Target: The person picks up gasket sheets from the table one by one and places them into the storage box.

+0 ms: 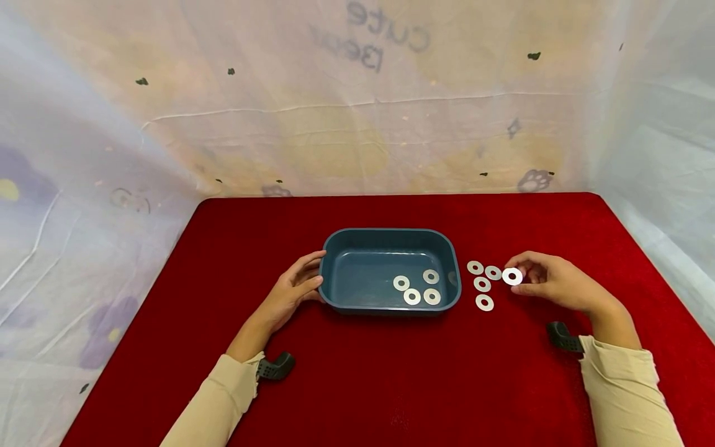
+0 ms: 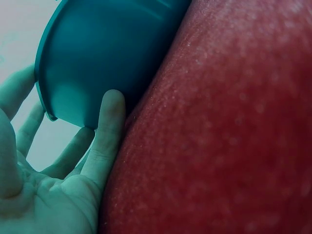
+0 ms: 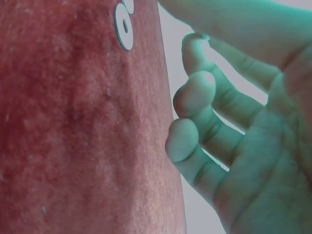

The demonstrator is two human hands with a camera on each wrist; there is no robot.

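A blue-grey rectangular tray [image 1: 357, 279] stands on a red cloth, with several flat metal washers [image 1: 401, 283] lying towards the right of its floor. My left hand [image 1: 287, 292] rests against the tray's left end, its fingers spread and fairly straight; the left wrist view shows fingertips [image 2: 113, 100] touching the outer wall. Right of the tray, my right hand [image 1: 550, 282] pinches a washer [image 1: 512, 276] between thumb and forefinger. That washer cannot be made out in the right wrist view, where the other fingers [image 3: 195, 92] curl inward. Several loose washers [image 1: 484, 302] lie between this hand and the tray.
The red-covered table [image 1: 391, 372] has its far edge against a pale patterned curtain [image 1: 335, 136], which also hangs at both sides. A black wrist mount [image 1: 276, 366] sits on the left forearm, and another black mount [image 1: 564, 337] on the right.
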